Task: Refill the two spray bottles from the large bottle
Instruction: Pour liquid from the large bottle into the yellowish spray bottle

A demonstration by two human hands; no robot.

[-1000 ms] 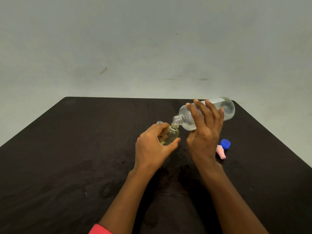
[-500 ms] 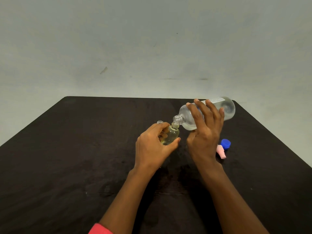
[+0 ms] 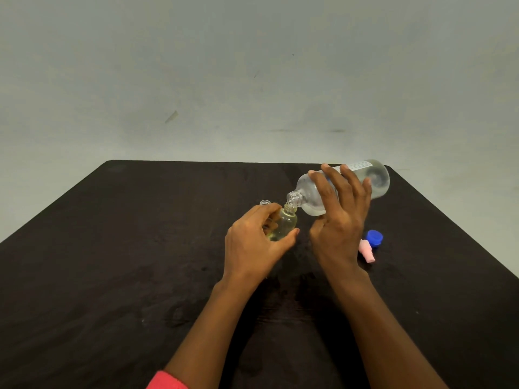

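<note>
My right hand [image 3: 339, 220] grips the large clear bottle [image 3: 376, 178], tipped almost flat with its open neck pointing left and down. The neck sits right at the mouth of a small clear spray bottle [image 3: 285, 224] holding pale yellowish liquid. My left hand [image 3: 252, 245] is wrapped around that small bottle and tilts it toward the large one. Just behind my left fingers the open neck of a second small bottle [image 3: 264, 203] shows; its body is hidden by the hand.
A blue cap [image 3: 374, 237] and a pink spray top [image 3: 367, 250] lie on the dark table [image 3: 140, 248] just right of my right hand. A pale wall rises behind the table's far edge.
Almost nothing differs. Both hands hold the same pose, with the large bottle's neck staying at the small bottle's mouth.
</note>
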